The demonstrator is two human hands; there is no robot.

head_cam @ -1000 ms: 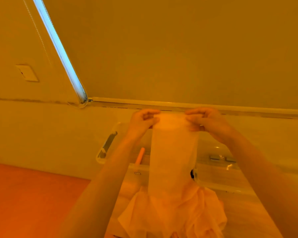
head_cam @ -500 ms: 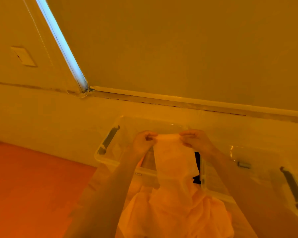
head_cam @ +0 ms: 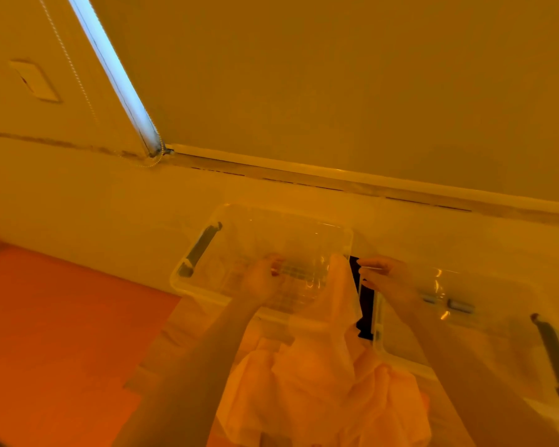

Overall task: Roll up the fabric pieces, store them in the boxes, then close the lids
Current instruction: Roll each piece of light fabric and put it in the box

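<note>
Two hands (head_cam: pixel 323 279), fabric (head_cam: pixel 338 304) hanging lengthwise (upright)

Drawn roller blind (head_cam: pixel 336 75), pale wall (head_cam: pixel 62 195), orange floor (head_cam: pixel 52 333)

left box (head_cam: pixel 207 279): far side, against the wall (head_cam: pixel 78 201)
right box (head_cam: pixel 484 321): just right of it
fabric (head_cam: pixel 323 382): near, draped up over the left box's near rim
hands (head_cam: pixel 262 279): above the boxes
</note>
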